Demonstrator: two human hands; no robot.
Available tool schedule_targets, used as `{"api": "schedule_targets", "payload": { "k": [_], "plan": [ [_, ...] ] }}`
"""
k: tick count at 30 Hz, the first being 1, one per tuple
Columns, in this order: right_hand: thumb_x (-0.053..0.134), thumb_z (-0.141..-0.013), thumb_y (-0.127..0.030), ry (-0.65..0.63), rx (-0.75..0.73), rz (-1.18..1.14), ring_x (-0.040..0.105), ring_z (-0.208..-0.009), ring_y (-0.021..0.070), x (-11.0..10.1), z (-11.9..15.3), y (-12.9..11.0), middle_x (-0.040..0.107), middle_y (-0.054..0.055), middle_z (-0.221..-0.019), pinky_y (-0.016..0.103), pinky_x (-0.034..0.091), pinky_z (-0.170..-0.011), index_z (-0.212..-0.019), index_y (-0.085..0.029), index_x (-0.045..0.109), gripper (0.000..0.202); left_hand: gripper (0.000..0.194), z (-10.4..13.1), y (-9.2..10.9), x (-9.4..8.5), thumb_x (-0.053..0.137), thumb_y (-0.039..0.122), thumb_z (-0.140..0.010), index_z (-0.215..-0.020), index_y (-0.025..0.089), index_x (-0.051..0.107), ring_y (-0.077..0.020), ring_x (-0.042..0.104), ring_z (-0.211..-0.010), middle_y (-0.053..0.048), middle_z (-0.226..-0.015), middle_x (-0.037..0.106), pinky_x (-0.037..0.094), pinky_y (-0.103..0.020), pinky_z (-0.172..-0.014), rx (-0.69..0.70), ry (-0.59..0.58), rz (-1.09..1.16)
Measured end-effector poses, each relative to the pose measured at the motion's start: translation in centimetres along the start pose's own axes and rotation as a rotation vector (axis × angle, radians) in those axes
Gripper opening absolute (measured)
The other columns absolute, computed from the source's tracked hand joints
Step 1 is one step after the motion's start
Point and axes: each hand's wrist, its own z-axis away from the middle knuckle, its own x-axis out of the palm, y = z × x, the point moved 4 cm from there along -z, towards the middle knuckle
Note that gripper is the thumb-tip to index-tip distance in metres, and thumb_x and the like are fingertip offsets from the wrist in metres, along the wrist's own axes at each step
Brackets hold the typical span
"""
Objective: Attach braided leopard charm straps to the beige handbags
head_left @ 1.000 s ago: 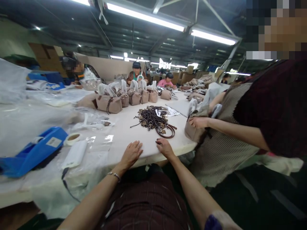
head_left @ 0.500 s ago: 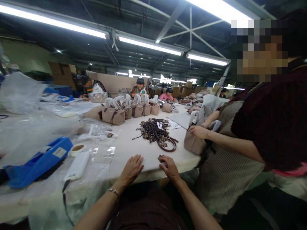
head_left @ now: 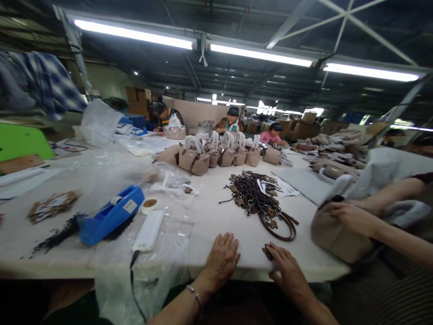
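Note:
My left hand [head_left: 221, 258] lies flat on the white table, palm down, fingers stretched out and holding nothing. To its right, my right hand [head_left: 289, 268] rests by the table's front edge. Its fingertips touch a small dark metal charm [head_left: 267, 253], with the thumb apart from it; part of the charm is hidden under the fingers. Beyond them lies a pile of dark braided cords with charms [head_left: 252, 194]. A brown strap [head_left: 293, 230] curves out at the pile's near side, and white strips [head_left: 286, 187] lie beside it.
At right, a co-worker's hands [head_left: 355, 219] are on a beige handbag [head_left: 333, 234]. Several handbags [head_left: 194, 162] stand in a row at the back. On the left are a blue tape dispenser [head_left: 111, 216], a tape roll [head_left: 149, 206], a white power strip [head_left: 149, 230] and clear plastic bags [head_left: 111, 167].
The view has swung left and down, so more of the table's left side shows. My hands keep nearly the same places on the table, the right one still touching the charm.

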Motion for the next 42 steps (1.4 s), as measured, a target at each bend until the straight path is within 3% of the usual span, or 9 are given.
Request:
{"api": "schedule_targets", "payload": {
  "k": [5,10,13,18,23,28,33,37,42],
  "plan": [
    [0.055,-0.079,-0.014,0.167,-0.122,0.043,0.060,-0.113,0.0261,0.4,1.6,-0.3,0.063,0.007,-0.125,0.036,0.051,-0.094,-0.126,-0.023,0.059,0.047,0.042,0.2,-0.2,0.3,0.043,0.039,-0.097,-0.133,0.020,0.050,-0.0266,0.044,-0.133,-0.010,-0.141,0.053,0.032,-0.047,-0.112,0.026,0.052,-0.004],
    [0.060,-0.085,-0.023,0.060,-0.180,-0.186,0.069,-0.092,0.0229,-0.6,2.0,1.5,0.073,0.005,-0.102,0.028,0.057,-0.078,-0.107,-0.029,0.071,0.026,0.042,0.3,-0.4,0.3,0.041,0.042,-0.097,-0.132,0.021,0.051,-0.0251,0.047,-0.131,-0.008,-0.139,0.055,0.034,-0.044,-0.110,0.049,0.080,-0.049],
    [0.069,-0.079,-0.032,0.033,0.078,-0.401,0.070,-0.082,0.0227,-1.5,0.4,2.0,0.074,0.004,-0.092,0.026,0.058,-0.072,-0.096,-0.028,0.075,0.019,0.043,0.3,-0.4,0.1,0.040,0.044,-0.098,-0.132,0.022,0.051,-0.0242,0.047,-0.131,-0.007,-0.139,0.055,0.035,-0.043,-0.110,0.050,0.099,-0.058],
    [0.081,-0.064,-0.049,0.056,0.847,-1.085,0.070,-0.076,0.0242,-1.7,-4.4,-1.0,0.073,0.007,-0.085,0.033,0.060,-0.068,-0.087,-0.017,0.071,0.041,0.040,0.0,0.0,-0.6,0.043,0.038,-0.097,-0.132,0.020,0.051,-0.0256,0.049,-0.130,-0.009,-0.139,0.056,0.038,-0.046,-0.109,0.050,0.046,-0.062],
    [0.088,-0.059,-0.042,0.059,0.972,-1.560,0.070,-0.078,0.0195,-1.4,-8.5,-4.9,0.073,0.009,-0.090,0.030,0.059,-0.072,-0.090,-0.014,0.064,0.048,0.038,-0.3,0.1,-0.9,0.046,0.027,-0.095,-0.131,0.019,0.053,-0.0264,0.049,-0.130,-0.010,-0.138,0.056,0.039,-0.048,-0.108,0.068,0.043,-0.096],
    [0.070,-0.076,-0.052,-0.026,0.843,-1.391,0.069,-0.066,0.0169,-0.9,-10.4,-5.4,0.071,0.008,-0.084,0.026,0.056,-0.055,-0.094,-0.017,0.054,0.042,0.041,-0.2,0.0,-0.6,0.047,0.024,-0.093,-0.134,0.019,0.050,-0.0266,0.049,-0.130,-0.010,-0.139,0.055,0.040,-0.047,-0.106,0.136,0.061,-0.190],
    [0.058,-0.079,-0.047,0.081,0.740,-1.024,0.061,-0.047,0.0146,0.5,-12.6,-1.3,0.069,0.005,-0.085,0.023,0.045,-0.037,-0.105,-0.018,0.054,0.039,0.040,-0.2,-0.6,-0.2,0.048,0.028,-0.093,-0.132,0.021,0.053,-0.0243,0.053,-0.126,-0.008,-0.136,0.059,0.038,-0.042,-0.105,0.207,0.178,-0.287],
    [0.053,-0.080,-0.037,0.244,0.722,-0.811,0.055,-0.044,0.0119,1.1,-11.4,1.9,0.068,0.004,-0.087,0.025,0.045,-0.041,-0.104,-0.019,0.059,0.030,0.040,-0.3,-1.0,0.1,0.048,0.028,-0.090,-0.129,0.021,0.055,-0.0238,0.056,-0.121,-0.007,-0.132,0.062,0.035,-0.040,-0.104,0.296,0.300,-0.342],
    [0.048,-0.084,-0.029,0.299,0.609,-0.654,0.063,-0.058,0.0161,1.7,-9.8,2.0,0.068,0.003,-0.081,0.027,0.051,-0.056,-0.093,-0.020,0.064,0.021,0.039,-0.5,-1.4,0.3,0.047,0.028,-0.089,-0.125,0.021,0.058,-0.0236,0.059,-0.117,-0.007,-0.127,0.065,0.034,-0.038,-0.102,0.368,0.374,-0.369]
  ]
}}
